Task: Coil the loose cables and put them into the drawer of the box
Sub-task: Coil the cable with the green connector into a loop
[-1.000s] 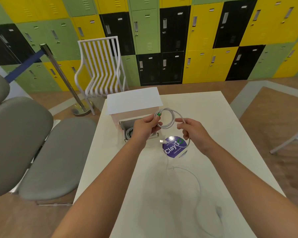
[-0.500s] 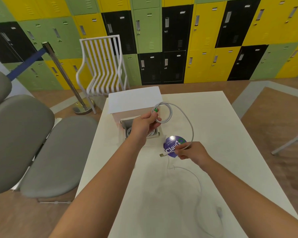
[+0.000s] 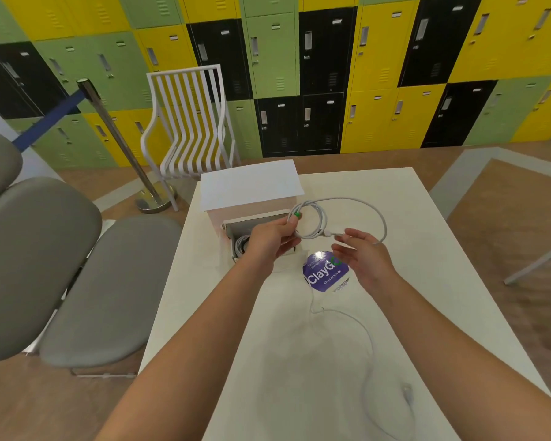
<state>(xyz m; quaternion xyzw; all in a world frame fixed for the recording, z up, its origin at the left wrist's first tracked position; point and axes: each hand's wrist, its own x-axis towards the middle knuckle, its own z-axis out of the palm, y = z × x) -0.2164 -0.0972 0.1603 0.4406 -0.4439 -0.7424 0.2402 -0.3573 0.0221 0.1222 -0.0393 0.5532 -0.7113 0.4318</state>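
- Left hand (image 3: 269, 238) pinches the half-coiled grey cable (image 3: 312, 218) just above the white box's open drawer (image 3: 236, 237).
- Last loop arcs rightward over the counter (image 3: 427, 281); right hand's (image 3: 360, 257) grip is slack, fingers spread, nearest it.

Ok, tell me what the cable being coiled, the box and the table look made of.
Cable: likely matte grey-white rubbery plastic sheath, since it bends into smooth loops. Box: white, flat and matte, perhaps painted wood or board; cannot tell which. Table: smooth off-white top with a faint sheen, probably laminate.
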